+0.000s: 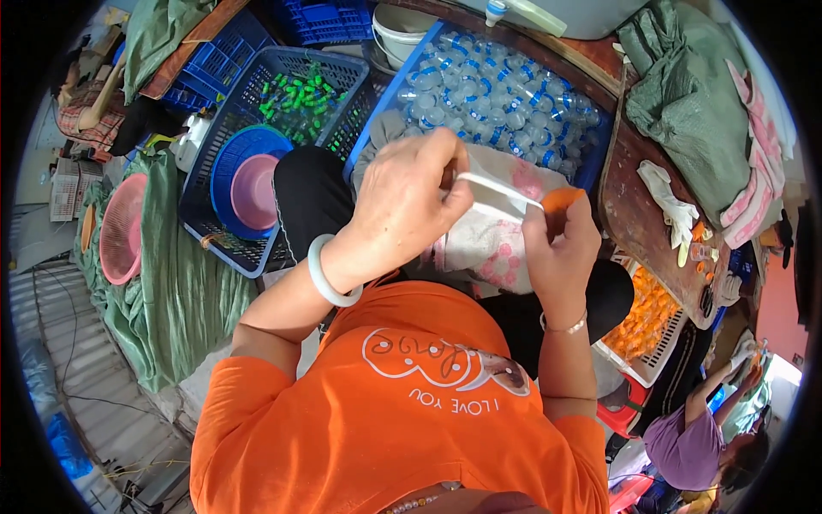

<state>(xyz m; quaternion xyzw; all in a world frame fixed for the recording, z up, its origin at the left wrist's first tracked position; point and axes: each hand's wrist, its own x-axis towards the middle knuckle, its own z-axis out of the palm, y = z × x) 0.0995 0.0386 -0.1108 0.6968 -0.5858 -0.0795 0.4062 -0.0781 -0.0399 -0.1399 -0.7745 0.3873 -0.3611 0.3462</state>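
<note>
A narrow white band [497, 184] is drawn out as a loop between my two hands, above a pink-and-white cloth [492, 244] on my lap. My left hand [411, 176], with a pale bangle at its wrist, pinches one end of it between thumb and fingers. At the other end my right hand [561, 244] is closed on the band with thumb and fingertips. Something orange [561, 200] covers or sits by a right fingertip; I cannot tell which. Just beyond my hands stands a blue crate [409, 73] full of small clear plastic pieces with blue parts.
Left, a dark crate [235, 94] holds green pieces and blue and pink basins [257, 193]. A pink basket [122, 227] rests on green sheeting. Right, a brown board [634, 184] carries white gloves [668, 201]; a white basket [664, 360] holds orange pieces. Another person [689, 450] works lower right.
</note>
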